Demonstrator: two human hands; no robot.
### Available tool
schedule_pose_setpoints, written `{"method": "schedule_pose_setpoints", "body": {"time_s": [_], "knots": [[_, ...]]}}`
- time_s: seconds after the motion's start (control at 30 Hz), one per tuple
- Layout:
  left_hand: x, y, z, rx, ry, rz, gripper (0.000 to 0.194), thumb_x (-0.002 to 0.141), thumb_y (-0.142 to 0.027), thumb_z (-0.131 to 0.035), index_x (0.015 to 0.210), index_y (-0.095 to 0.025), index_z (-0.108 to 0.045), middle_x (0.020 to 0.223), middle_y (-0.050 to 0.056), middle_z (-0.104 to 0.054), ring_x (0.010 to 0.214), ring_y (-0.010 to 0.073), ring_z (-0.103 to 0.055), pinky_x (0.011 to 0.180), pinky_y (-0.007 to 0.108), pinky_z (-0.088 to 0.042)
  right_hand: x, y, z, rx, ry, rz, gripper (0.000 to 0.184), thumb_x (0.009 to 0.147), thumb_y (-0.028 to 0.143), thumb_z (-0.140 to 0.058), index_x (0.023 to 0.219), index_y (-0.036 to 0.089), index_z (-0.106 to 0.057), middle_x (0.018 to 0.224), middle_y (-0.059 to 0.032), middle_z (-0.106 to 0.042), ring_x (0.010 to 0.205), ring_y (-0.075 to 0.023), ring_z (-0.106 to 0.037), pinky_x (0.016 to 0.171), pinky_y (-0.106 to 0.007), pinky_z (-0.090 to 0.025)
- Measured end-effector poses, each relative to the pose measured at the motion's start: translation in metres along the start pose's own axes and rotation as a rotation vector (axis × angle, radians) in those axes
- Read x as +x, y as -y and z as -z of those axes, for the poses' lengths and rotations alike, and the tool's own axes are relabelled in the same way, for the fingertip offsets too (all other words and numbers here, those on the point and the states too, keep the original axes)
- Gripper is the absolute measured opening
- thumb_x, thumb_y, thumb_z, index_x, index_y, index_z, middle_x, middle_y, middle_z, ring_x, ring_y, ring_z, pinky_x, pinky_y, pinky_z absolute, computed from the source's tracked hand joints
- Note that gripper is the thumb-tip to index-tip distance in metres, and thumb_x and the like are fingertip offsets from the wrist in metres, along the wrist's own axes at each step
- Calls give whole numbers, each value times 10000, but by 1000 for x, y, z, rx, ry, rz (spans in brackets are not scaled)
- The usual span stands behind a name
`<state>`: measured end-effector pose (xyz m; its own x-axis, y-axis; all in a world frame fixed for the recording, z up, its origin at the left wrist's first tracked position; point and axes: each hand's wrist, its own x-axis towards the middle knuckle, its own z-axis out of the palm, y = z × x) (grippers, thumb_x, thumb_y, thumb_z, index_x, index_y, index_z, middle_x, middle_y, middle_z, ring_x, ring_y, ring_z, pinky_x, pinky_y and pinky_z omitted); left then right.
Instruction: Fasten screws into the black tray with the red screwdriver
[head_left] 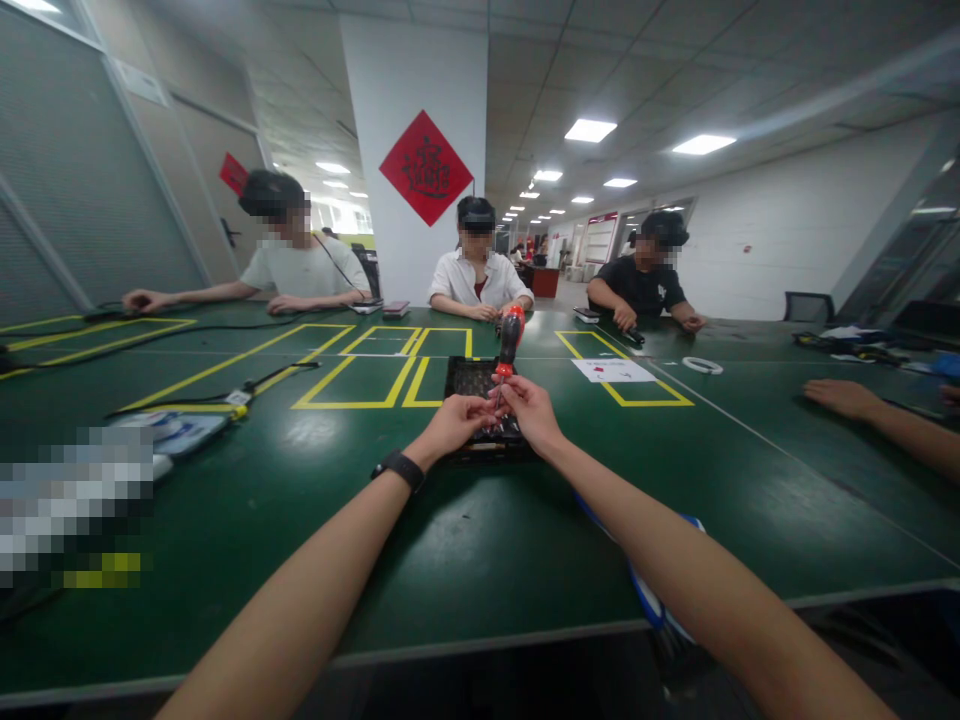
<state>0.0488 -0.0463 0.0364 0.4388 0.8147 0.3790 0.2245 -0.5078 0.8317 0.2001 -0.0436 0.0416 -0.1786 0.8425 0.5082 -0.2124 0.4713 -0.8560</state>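
Note:
A red and black screwdriver (511,338) stands nearly upright, handle up, above a black case (466,372) on the table. My right hand (534,412) is closed in a pinch on the screwdriver's thin shaft, just under the red collar. Beside it, my left hand (457,424) is pinched too, its fingertips meeting those of the right at the shaft's lower part. What lies between the left fingertips is too small to make out. Under both hands the case lies open, and small shiny pieces show inside; my fingers hide part of it.
Yellow tape (345,405) marks rectangles on the green table (300,540). A paper sheet (613,371) and a white ring (702,366) lie to the right. Three people sit across the table; another person's hand (844,398) rests at the right. Cables run along the left.

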Motion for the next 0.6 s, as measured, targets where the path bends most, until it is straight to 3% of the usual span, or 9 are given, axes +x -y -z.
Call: {"method": "schedule_pose_setpoints", "body": {"time_s": [0.2,0.4,0.6], "knots": [[0,1,0,-72,-5,22,324,652,-326,-618,864,-83,-646,824,80,-673,734,173,-609,699,279,-452,0,-2,0,-45,-32,24,309,698,372,-576,924,162,-556,769,-22,-605,649,-113,-600,569,-240,-507],[-2,-6,-1,-9,-86,65,294,612,-340,-650,762,-87,-648,680,56,-667,626,150,-593,584,234,-437,0,-3,-3,-13,-47,49,287,674,370,-597,857,181,-483,758,18,-548,585,-100,-602,493,-213,-501],[-2,-7,-2,38,-91,48,240,586,-299,-672,700,-95,-618,583,5,-619,499,86,-519,488,182,-382,-2,0,-5,1,-30,43,306,653,363,-624,855,188,-475,730,34,-525,564,-91,-592,487,-208,-501]]}}
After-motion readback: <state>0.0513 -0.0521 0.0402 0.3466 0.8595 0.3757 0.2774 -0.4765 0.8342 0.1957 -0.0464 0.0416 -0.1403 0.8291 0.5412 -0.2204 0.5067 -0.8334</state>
